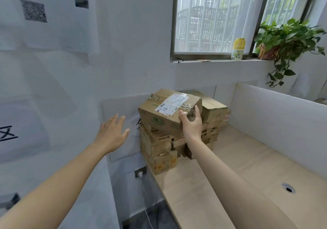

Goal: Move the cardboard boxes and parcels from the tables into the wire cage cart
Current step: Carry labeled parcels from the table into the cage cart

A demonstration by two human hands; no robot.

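A taped cardboard box (pixel 164 112) with a white shipping label sits tilted on top of a stack of cardboard boxes (pixel 159 149) in the far left corner of a wooden table (pixel 238 161). My right hand (pixel 191 122) grips the top box's near right corner, thumb on top and fingers round the side. To the left of the stack, my left hand (pixel 112 133) hovers with fingers spread, holding nothing and apart from the box. No wire cage cart is in view.
A white partition (pixel 276 108) bounds the table on the right. The window sill holds a yellow-lidded jar (pixel 238 49) and a trailing potted plant (pixel 283 41). A wall socket with a white cable (pixel 140 173) sits left of the table. The tabletop has a cable hole (pixel 288 188).
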